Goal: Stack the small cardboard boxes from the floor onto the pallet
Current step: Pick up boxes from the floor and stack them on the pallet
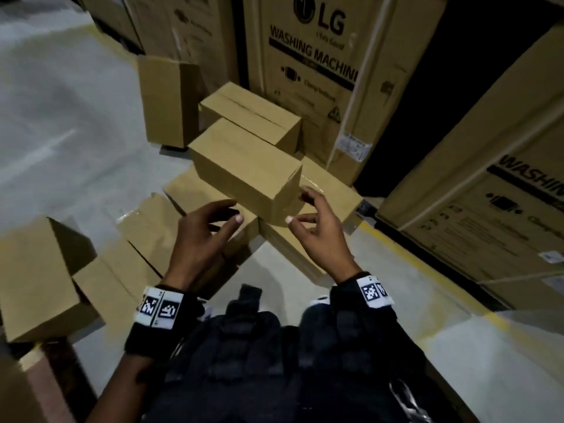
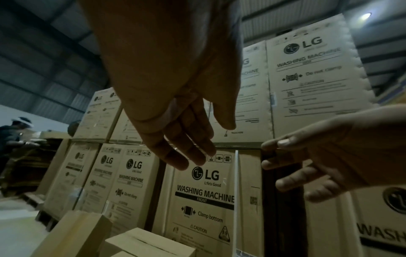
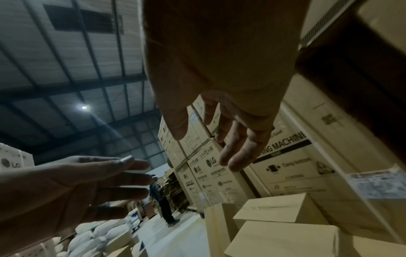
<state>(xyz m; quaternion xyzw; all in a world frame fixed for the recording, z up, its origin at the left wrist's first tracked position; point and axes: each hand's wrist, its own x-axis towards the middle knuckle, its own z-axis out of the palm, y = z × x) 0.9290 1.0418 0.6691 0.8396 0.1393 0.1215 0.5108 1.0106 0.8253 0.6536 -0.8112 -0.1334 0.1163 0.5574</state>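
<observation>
The person wears a black band on each wrist with white tags (image 1: pixel 160 307) that carry black square code markings, and dark clothing (image 1: pixel 244 346) with thick straps covers the body below the bare hands.

Distant worker (image 2: pixel 13 132) small, blurred.

Head view looks down; both wrist views look up, sharing the washing-machine cartons (image 2: pixel 204 191).

Ahead of you, the tall carton (image 2: pixel 204 196) reads "LG", "Life's Good", "WASHING MACHINE", "FRONT", "Clamp bottom" and "CAUTION", while the upper carton (image 2: pixel 312 78) reads "LG", "WASHING MACHINE" and "Do not clamp"; your wristbands' codes are unreadable.
</observation>
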